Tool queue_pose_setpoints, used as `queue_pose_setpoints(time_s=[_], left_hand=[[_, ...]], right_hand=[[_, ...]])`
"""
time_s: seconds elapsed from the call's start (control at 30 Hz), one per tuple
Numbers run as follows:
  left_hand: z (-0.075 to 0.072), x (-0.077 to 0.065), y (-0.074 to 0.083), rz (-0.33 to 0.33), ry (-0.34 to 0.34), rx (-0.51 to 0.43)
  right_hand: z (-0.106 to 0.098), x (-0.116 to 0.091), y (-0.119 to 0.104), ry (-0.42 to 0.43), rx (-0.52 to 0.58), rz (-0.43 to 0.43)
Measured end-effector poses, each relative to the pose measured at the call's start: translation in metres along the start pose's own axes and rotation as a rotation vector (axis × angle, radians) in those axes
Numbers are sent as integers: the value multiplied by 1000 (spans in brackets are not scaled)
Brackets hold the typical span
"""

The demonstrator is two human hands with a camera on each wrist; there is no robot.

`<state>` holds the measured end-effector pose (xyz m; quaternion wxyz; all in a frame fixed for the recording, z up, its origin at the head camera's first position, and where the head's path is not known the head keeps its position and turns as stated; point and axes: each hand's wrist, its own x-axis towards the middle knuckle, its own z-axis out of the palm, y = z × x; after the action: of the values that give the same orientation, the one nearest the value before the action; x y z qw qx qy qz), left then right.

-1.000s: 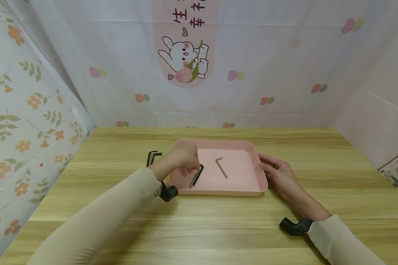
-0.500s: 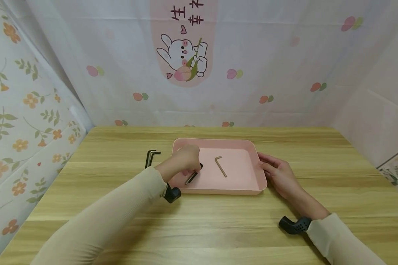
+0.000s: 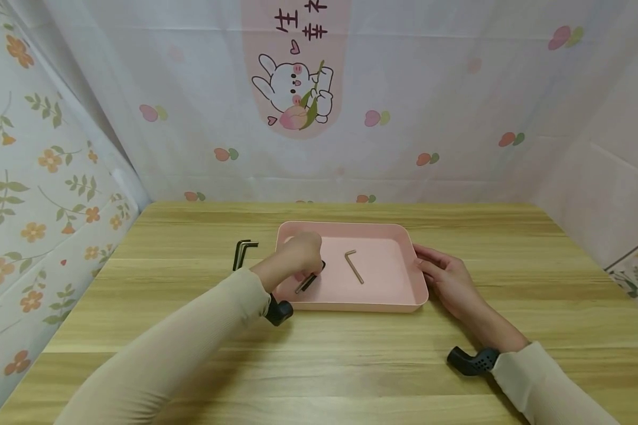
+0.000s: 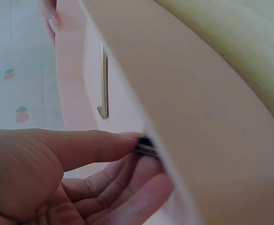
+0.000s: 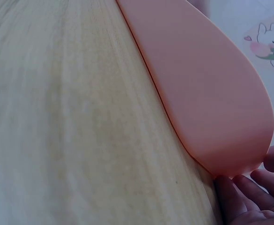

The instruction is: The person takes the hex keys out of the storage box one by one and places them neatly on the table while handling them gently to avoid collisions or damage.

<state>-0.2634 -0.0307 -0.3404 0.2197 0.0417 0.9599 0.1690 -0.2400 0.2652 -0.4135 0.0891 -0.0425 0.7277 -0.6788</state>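
A shallow pink tray (image 3: 388,277) stands on the table. Inside its left part my left hand (image 3: 299,252) pinches a black hex key (image 3: 309,282) and a silver hex key (image 3: 300,285) lying side by side, their upper ends partly covered by the fingers. The left wrist view catches the pair end-on between thumb and fingers, with the tray wall (image 4: 174,112) cutting across. A brass-coloured hex key (image 3: 354,268) lies on the tray floor near the middle. At the tray's right end my right hand (image 3: 452,286) grips the wall, thumb at the rim and fingers outside.
Left of the tray, dark hex keys (image 3: 241,254) lie close together on the wooden table (image 3: 361,366), partly behind the left forearm. A printed curtain (image 3: 430,88) hangs behind the table's far edge, and a flowered cloth (image 3: 48,206) hangs at the left.
My left hand has shifted slightly right, and the lower ends of the black and silver hex keys have swung left. The right hand has stayed at the tray's end.
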Motion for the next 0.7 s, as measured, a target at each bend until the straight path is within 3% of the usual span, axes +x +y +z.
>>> queue_pose_setpoints(time_s=[0.23,0.43,0.7], left_hand=[[1,2,-3,-26,-2,-50],[1,3,-6,-4,-13,-64],[-3,-3,-15,130,-16,-98]], right_hand=[[0,0,0,1,0,7],[0,0,0,7,-19,10],[1,-1,0,13,-3,-16]])
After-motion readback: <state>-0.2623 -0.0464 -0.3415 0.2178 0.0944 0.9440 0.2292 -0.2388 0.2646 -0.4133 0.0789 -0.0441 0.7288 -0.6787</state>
